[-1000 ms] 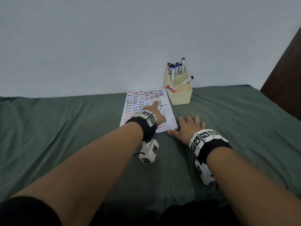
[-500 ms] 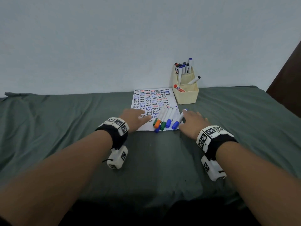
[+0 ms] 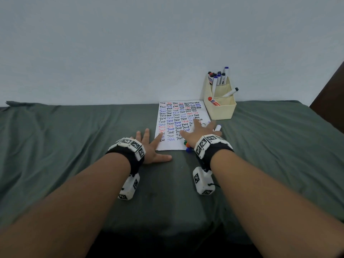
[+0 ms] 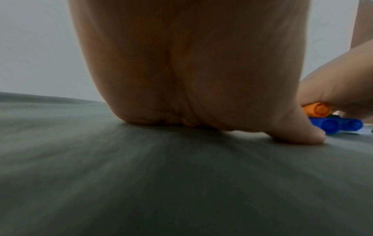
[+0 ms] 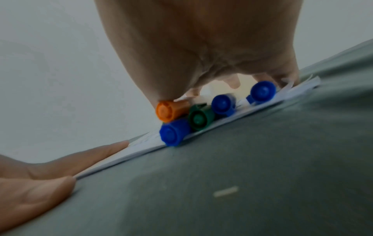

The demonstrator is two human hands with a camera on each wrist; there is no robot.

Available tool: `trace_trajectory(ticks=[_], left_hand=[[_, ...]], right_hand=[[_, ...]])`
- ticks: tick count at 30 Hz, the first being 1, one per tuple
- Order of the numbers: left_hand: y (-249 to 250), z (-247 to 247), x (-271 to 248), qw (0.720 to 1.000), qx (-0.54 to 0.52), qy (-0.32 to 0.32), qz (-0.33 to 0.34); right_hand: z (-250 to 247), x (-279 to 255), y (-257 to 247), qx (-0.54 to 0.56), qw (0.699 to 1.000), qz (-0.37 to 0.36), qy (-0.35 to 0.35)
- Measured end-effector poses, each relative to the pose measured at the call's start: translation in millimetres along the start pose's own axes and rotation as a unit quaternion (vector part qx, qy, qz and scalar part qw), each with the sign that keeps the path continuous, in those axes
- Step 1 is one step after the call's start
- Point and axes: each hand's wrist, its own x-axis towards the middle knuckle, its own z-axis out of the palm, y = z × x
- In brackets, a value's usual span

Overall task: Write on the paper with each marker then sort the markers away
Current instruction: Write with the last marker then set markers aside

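A white paper [image 3: 176, 116] covered with coloured "Test" words lies on the green cloth. Several capped markers lie on its near right corner: orange cap [image 5: 167, 111], green cap [image 5: 199, 119], blue caps [image 5: 173, 133]. My right hand [image 3: 200, 132] lies spread over these markers, fingers straight, resting on them. One white marker with a blue cap [image 3: 217, 127] pokes out past its fingers. My left hand [image 3: 149, 146] lies flat on the cloth, fingers spread, its index finger touching the paper's near left edge. In the left wrist view the left palm [image 4: 201, 79] presses the cloth.
A cream organiser [image 3: 221, 110] stands by the wall at the paper's far right, with several markers upright in the back cell and others in the front cells. Green cloth [image 3: 74, 146] covers the whole surface. A dark panel [image 3: 333, 90] rises at the right.
My left hand slid left off the markers and paper onto the cloth. My right hand moved left from the cloth onto the pile of markers.
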Motion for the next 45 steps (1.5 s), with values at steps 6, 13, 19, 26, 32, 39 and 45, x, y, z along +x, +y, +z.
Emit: trace_trajectory(ticks=[6,13,19,26,32,39,45], left_hand=[[0.1,-1.6,-0.1,1.0,0.003,-0.012,-0.001],[-1.4,-1.0,0.6,1.0,-0.006,-0.017,0.002],[-1.7,-1.5,0.5,1.0,-0.008,-0.022,0.001],[-0.8,-0.6,0.9,1.0,-0.004,-0.014,-0.002],[-1.2,1.6,0.8,1.0,-0.001,-0.004,-0.006],[0.8,-0.6,0.0,1.0,0.008,-0.011,-0.009],[1.9,-2.5,-1.2,1.0,0.012,-0.015,-0.011]], right_hand=[[1.0,11.5,-2.0,-0.07,0.997,-0.013,-0.031],[0.0,31.4,33.4,-0.135,0.987,-0.08,-0.034],[-13.6,52.5,73.3,-0.156,0.984,-0.083,0.012],[-28.1,66.4,95.8,-0.149,0.985,-0.082,0.012],[-26.4,78.5,96.0,-0.074,0.994,-0.072,0.043],[-31.4,91.3,103.2,-0.066,0.992,-0.097,0.036],[-33.7,94.8,120.3,-0.161,0.978,-0.132,0.01]])
